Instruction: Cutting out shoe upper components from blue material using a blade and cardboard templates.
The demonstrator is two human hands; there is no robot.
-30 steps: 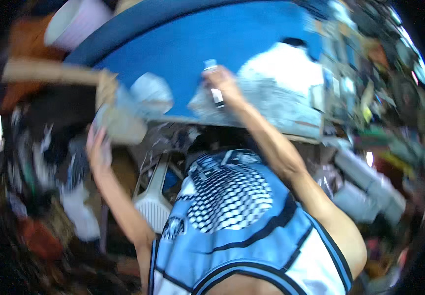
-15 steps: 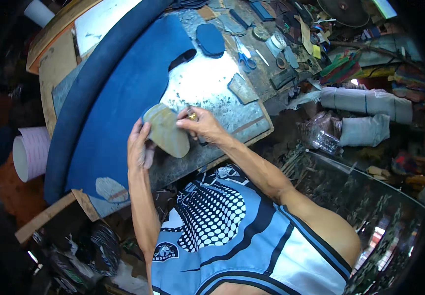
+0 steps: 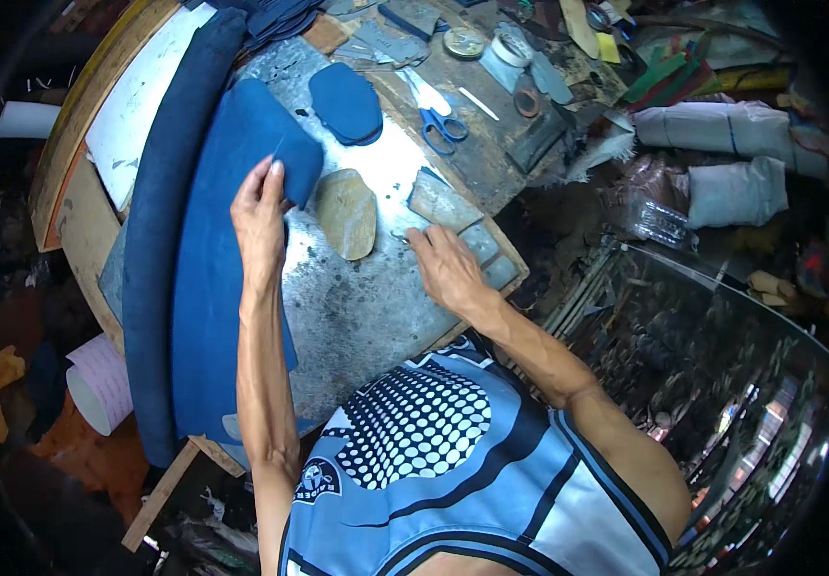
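My left hand (image 3: 261,216) pinches the edge of a large blue sheet of leather-like material (image 3: 223,240), whose free end is folded over by the fingers. To its right a tan oval template (image 3: 347,216) lies flat on the metal-topped board (image 3: 347,302), held by neither hand. My right hand (image 3: 445,267) rests low over the board's right side with curled fingers. A small dark tip (image 3: 399,236) shows at its fingertips; the rest of that thing is hidden. A stack of blue rounded cut pieces (image 3: 345,104) lies beyond the template.
The blue sheet's rolled part (image 3: 160,250) runs along the left. Blue-handled scissors (image 3: 441,130), a white stick (image 3: 478,104), a tape roll (image 3: 462,43) and a dark block (image 3: 536,139) lie on the far bench. A grey-tan piece (image 3: 443,199) sits near my right hand.
The tan template has left my left hand and lies on the board. My left hand has moved up onto the blue sheet, which is pulled back leftward. My right hand has moved right, away from the template.
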